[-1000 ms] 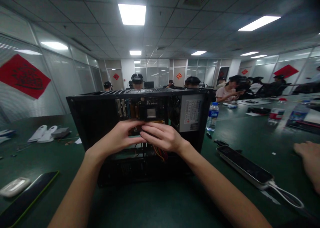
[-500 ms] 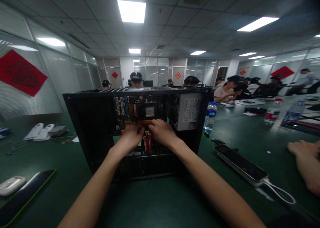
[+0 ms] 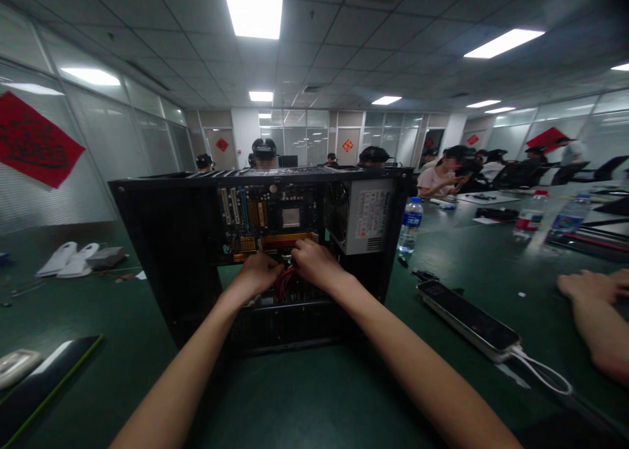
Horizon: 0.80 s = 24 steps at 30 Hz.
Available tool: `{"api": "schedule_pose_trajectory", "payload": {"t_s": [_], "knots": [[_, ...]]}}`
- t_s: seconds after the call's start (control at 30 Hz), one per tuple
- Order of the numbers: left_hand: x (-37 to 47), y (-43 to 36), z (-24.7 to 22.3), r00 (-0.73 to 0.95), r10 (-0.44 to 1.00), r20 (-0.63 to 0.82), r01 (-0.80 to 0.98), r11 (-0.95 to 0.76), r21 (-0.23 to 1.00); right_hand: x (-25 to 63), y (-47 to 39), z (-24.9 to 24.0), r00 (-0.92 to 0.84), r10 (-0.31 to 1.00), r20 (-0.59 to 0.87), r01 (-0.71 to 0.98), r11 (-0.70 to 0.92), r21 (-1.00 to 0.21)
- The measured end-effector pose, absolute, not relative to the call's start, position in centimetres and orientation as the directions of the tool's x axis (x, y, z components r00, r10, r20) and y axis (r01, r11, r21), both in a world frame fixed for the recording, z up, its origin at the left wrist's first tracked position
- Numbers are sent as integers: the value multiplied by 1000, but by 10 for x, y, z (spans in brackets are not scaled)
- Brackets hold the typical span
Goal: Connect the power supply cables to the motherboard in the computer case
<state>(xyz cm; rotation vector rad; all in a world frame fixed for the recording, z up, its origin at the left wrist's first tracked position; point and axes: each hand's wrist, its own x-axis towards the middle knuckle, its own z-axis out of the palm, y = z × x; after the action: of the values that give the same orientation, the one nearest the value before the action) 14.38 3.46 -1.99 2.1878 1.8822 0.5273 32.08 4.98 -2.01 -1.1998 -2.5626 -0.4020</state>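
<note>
A black open-sided computer case [image 3: 170,239] stands on the green table in front of me, its interior facing me. Inside it is a motherboard [image 3: 308,203] with white, blue and orange slots, and at the upper right a silver power supply [image 3: 371,219]. Red and dark cables [image 3: 284,285] hang below the board's lower edge. My left hand [image 3: 255,277] is closed at these cables, its fingertips pinched on them. Close beside it, my right hand [image 3: 317,264] has its fingers curled at the top of the same bundle; its fingertips are partly hidden, as is the cable end.
Right of the case are a water bottle [image 3: 410,226], a phone-like device [image 3: 469,321] with a white cable, and another person's hand [image 3: 587,288]. On the left lie white slipper-like items [image 3: 69,260], a mouse [image 3: 17,367] and a dark pad [image 3: 54,383]. Several people sit farther back.
My left hand has moved slightly down, and the cable bundle now bends left between my hands. More of the orange slots shows above them. The whole view has shifted a little.
</note>
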Motion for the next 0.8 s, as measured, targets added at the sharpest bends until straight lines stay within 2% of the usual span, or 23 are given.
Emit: {"api": "schedule_pose_trajectory", "payload": {"t_s": [0.27,0.8], "knots": [[149,38,-23,105,988,113,944,-135,301,319,53,-24,-608,716,343,782,614,106],[156,33,-14,103,990,93,960,-123,250,320,54,-27,-601,714,360,782,617,82]]}}
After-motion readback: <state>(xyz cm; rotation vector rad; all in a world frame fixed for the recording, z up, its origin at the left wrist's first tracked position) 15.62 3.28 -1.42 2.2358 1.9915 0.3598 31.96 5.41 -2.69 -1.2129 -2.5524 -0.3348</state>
